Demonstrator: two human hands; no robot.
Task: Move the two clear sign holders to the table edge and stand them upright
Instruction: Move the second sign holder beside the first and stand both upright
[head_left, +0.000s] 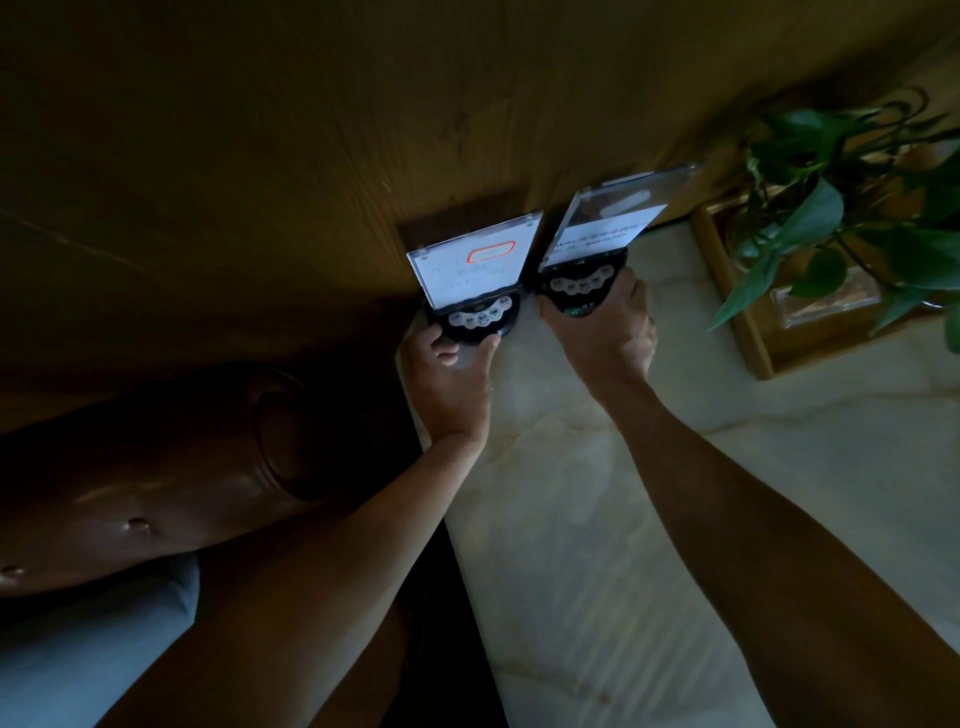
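Two clear sign holders stand side by side at the far corner of the pale marble table (649, 519), close to the wooden wall. The left sign holder (475, 262) holds a white sheet with a red-outlined box and stands upright on a black round base with buttons. My left hand (449, 379) grips that base from the front. The right sign holder (608, 226) leans to the right above its own black base. My right hand (602, 325) is wrapped around that base.
A wooden tray (743, 312) with a green leafy plant (841, 208) and a glass vessel sits to the right of the holders. A brown leather seat back (156, 467) lies left of the table. The wooden wall (311, 130) rises right behind the holders.
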